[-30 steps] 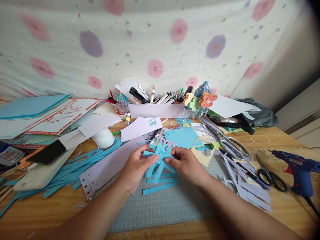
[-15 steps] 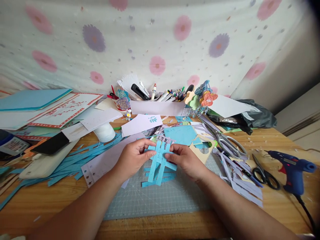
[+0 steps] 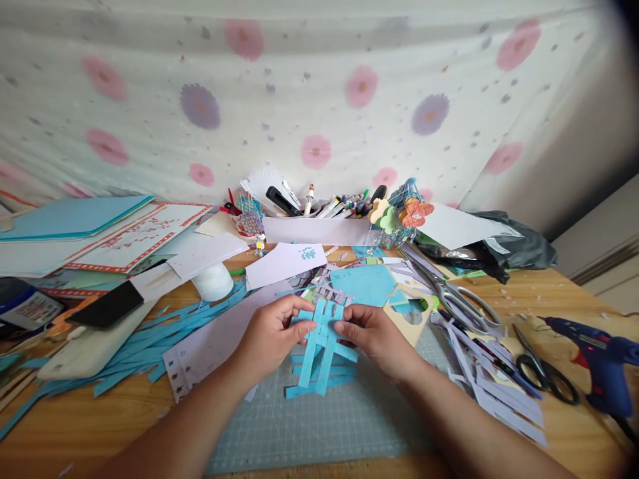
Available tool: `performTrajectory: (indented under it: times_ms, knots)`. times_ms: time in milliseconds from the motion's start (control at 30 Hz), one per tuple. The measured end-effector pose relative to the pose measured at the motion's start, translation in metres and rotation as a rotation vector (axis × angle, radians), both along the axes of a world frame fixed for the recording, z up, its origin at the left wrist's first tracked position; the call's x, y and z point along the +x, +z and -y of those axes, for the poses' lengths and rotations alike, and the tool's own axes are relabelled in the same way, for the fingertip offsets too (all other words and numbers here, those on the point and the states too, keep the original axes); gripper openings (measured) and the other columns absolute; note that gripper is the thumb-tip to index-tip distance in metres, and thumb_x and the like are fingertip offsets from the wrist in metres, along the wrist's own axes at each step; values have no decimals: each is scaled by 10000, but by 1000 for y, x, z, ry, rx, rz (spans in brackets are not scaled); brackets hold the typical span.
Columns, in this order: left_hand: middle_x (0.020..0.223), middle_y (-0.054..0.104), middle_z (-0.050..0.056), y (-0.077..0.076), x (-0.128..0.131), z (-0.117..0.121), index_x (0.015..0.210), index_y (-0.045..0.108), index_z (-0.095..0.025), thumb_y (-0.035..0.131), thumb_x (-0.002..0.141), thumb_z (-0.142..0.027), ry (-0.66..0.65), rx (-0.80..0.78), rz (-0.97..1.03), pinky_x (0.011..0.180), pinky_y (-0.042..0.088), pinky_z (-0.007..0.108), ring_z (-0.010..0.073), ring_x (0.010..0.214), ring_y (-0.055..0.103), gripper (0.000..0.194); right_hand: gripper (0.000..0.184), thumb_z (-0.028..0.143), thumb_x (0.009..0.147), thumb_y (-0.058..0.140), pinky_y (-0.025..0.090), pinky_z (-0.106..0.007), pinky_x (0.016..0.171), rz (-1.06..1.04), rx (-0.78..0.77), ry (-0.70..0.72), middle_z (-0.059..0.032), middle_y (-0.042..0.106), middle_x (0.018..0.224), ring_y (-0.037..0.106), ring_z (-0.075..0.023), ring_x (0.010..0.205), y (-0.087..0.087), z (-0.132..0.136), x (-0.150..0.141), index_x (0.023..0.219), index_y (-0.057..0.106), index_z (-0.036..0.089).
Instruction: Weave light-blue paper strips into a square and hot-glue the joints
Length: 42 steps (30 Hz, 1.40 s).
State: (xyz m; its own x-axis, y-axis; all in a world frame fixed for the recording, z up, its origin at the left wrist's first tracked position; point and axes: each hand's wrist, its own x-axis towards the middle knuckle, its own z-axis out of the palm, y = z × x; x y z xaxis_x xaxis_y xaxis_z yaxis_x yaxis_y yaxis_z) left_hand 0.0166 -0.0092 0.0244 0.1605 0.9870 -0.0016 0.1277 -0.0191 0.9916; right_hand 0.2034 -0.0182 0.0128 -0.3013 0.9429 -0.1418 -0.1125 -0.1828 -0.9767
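Blue paper strips [image 3: 319, 342], crossed over and under one another in a small lattice, are held up between both hands. My left hand [image 3: 277, 332] pinches the lattice at its left side, thumb on top. On the other side my right hand [image 3: 372, 332] grips it between thumb and fingers. Two long strip ends hang down toward me. Beneath them, more loose blue strips [image 3: 319, 392] lie on the grey cutting mat [image 3: 279, 439]. My fingertips under the paper are partly hidden.
Silver scissors [image 3: 464, 299], black scissors [image 3: 544, 372] and a blue glue gun [image 3: 594, 359] lie at the right. Purple strips [image 3: 504, 399] lie beside the mat. A heap of blue strips [image 3: 130, 346] spreads at the left. Behind stands a pen box [image 3: 319, 229].
Everything sits slightly lower in the picture, as my head view has tilted up a little. Both hands keep their hold on the strip lattice, with hardly any movement.
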Motion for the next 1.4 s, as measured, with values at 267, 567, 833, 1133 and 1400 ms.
performTrajectory:
  times_ms: [267,567,833,1133,1400]
  knots:
    - [642,599,-31,-7,0,-1,831,646,-177,724,670,-286,136,91,-8,508,465,220,115,536,564,210,465,289,625,807,468,-219,570,-150,-2,-25,66,548,675,534,-87,580,-4,2,-1,944,476,219]
    - [627,583,-27,-7,5,2,787,618,-164,714,673,-306,150,41,68,496,481,210,117,575,547,205,426,288,603,815,469,-211,577,-173,-5,-67,50,574,671,544,-77,576,-2,0,-4,904,536,173]
    - [672,599,-28,-4,7,4,820,583,-173,722,668,-297,114,-20,172,523,480,204,111,605,553,241,356,277,699,736,476,-226,588,-128,47,-115,49,546,697,530,-89,606,-5,0,-3,951,501,190]
    - [672,640,15,-12,9,7,902,644,-132,733,703,-325,-35,-262,267,527,477,225,114,567,560,291,422,318,740,718,485,-246,637,-114,67,-109,15,581,816,546,-107,680,-4,0,-3,1081,493,212]
    - [831,698,71,-12,12,6,926,658,-144,732,715,-355,41,-232,353,611,539,323,194,694,631,308,334,420,718,734,492,-278,659,-186,-55,36,-36,666,785,602,-138,659,-5,3,-10,878,616,151]
